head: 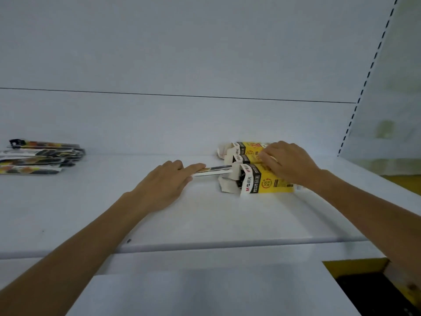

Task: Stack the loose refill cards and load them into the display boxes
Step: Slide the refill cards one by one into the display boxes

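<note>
Three yellow-and-black display boxes lie side by side on the white shelf (205,220) at centre right, open ends facing left. The nearest display box (264,182) has its white flaps spread open. My left hand (166,183) holds a thin stack of refill cards (216,171) flat, its far end at the mouth of that box. My right hand (289,163) rests on top of the boxes, fingers curled over the middle display box (247,158). A pile of loose refill cards (38,158) lies at the far left of the shelf.
The white back wall rises behind the shelf. A slotted upright (362,92) and a side panel close off the right. A lower white shelf (205,293) lies below the front edge, with a yellow and dark area (369,288) at the bottom right.
</note>
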Motion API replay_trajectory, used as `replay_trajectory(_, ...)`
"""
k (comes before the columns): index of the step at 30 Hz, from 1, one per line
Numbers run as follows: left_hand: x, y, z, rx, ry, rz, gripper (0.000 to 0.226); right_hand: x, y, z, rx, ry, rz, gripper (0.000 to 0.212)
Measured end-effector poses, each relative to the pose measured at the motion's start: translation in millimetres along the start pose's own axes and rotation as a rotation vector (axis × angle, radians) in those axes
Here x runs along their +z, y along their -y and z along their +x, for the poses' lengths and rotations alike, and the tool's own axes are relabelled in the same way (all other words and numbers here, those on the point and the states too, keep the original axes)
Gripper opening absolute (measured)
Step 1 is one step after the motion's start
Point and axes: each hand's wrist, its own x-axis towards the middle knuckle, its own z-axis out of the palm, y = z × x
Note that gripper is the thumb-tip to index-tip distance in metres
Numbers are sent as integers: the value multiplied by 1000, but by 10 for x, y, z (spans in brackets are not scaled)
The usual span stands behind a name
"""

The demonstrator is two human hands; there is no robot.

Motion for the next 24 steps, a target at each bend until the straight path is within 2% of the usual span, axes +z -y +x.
replay_trajectory(4, 64, -205, 33, -23, 4, 5, 45, 170, -165, -107, -35, -175, 15, 45)
replay_trajectory(10, 89, -362, 47, -118, 34, -18, 46, 244, -204, -103, -73, -319, 33, 42)
replay_trajectory(19, 59, -435, 132, -173, 125, -77, 41, 341, -222, -106, -80, -396, 96, 41)
replay_trajectory(24, 71, -532, 265, -56, 65, -10, 42, 366, -235, -120, -73, -400, 122, 37)
